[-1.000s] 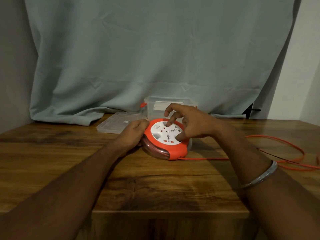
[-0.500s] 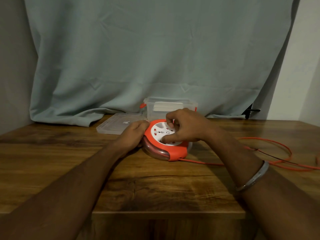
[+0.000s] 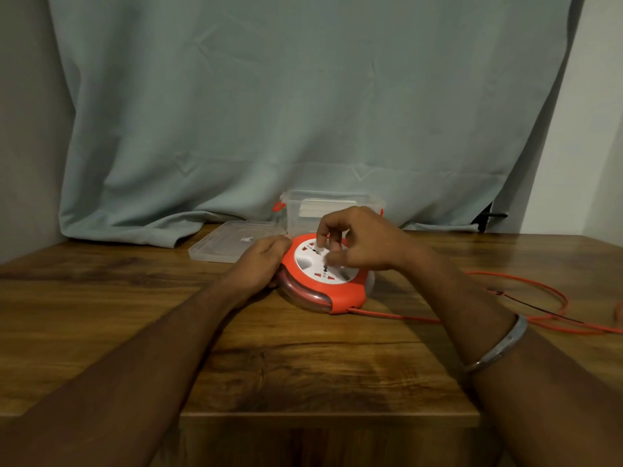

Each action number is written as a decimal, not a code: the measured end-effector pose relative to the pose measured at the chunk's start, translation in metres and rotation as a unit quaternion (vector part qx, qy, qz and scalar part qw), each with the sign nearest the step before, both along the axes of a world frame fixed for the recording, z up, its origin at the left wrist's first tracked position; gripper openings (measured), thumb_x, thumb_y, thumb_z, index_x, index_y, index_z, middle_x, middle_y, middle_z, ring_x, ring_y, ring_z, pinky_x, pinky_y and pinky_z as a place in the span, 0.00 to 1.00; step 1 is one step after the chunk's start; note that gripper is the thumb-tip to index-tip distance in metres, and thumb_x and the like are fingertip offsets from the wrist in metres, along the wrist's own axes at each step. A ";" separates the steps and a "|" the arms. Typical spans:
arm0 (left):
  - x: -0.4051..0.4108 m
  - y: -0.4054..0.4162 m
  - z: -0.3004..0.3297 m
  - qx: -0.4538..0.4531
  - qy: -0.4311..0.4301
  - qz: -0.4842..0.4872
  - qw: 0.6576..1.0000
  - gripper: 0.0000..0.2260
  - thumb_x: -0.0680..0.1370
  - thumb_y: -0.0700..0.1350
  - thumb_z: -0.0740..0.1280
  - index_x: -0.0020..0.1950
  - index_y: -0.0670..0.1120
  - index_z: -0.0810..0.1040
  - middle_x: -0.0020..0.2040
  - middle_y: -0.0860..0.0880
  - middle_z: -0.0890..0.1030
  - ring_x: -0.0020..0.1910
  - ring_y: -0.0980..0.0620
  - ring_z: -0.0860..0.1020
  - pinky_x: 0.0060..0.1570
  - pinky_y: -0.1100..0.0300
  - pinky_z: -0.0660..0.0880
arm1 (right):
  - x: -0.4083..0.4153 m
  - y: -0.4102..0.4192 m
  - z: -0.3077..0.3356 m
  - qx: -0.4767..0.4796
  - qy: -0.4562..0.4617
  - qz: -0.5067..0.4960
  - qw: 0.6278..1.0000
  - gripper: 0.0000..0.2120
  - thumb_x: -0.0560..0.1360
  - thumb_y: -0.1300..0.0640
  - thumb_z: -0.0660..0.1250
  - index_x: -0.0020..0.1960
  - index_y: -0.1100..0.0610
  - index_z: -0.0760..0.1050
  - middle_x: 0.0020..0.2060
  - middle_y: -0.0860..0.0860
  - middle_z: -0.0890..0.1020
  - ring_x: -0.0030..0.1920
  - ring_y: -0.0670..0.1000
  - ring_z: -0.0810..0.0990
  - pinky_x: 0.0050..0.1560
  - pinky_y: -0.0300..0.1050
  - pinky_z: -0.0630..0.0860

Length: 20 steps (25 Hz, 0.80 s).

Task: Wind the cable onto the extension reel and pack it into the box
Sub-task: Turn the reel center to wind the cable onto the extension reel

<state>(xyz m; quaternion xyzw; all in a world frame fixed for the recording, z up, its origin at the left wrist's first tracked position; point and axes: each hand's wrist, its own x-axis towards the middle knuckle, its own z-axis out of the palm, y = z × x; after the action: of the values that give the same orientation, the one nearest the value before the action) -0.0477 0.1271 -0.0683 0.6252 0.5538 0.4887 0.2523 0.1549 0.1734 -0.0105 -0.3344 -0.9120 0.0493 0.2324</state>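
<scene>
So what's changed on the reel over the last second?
The right hand has turned on the extension reel's white face, fingers swinging around it, and the loose orange cable loop has drawn in slightly. The left hand still steadies the reel's rim; box and lid haven't moved.

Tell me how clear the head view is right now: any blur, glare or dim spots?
Head view: dim, warm light; right hand fingertips slightly motion-blurred over the reel; soft sheen on the table at right; wide-angle bending at the edges.
</scene>
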 end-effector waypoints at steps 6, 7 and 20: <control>0.000 0.000 0.000 -0.005 0.004 0.003 1.000 0.16 0.85 0.53 0.53 0.51 0.51 0.79 0.32 0.51 0.82 0.31 0.55 0.80 0.29 0.62 0.75 | 0.019 0.014 0.002 -0.086 -0.045 0.013 0.995 0.33 0.67 0.59 0.81 0.69 0.48 0.74 0.58 0.44 0.83 0.49 0.39 0.79 0.41 0.32 0.71; 0.000 -0.001 0.001 -0.003 0.003 0.003 1.000 0.16 0.85 0.53 0.53 0.51 0.51 0.78 0.31 0.52 0.82 0.29 0.57 0.79 0.27 0.64 0.74 | 0.019 0.014 0.001 -0.093 -0.039 0.012 0.995 0.33 0.68 0.60 0.80 0.69 0.48 0.73 0.58 0.44 0.84 0.51 0.39 0.79 0.43 0.33 0.71; -0.001 -0.001 -0.001 0.012 -0.021 0.000 1.000 0.15 0.85 0.51 0.54 0.47 0.52 0.78 0.32 0.50 0.81 0.32 0.54 0.79 0.31 0.59 0.73 | 0.002 -0.002 -0.006 -0.008 -0.034 -0.051 0.998 0.28 0.62 0.40 0.82 0.55 0.46 0.73 0.38 0.46 0.82 0.40 0.49 0.80 0.39 0.49 0.75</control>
<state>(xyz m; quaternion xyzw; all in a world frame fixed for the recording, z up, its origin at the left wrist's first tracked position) -0.0487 0.1257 -0.0688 0.6180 0.5425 0.5078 0.2567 0.1571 0.1714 -0.0161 -0.3835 -0.9009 0.0334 0.2008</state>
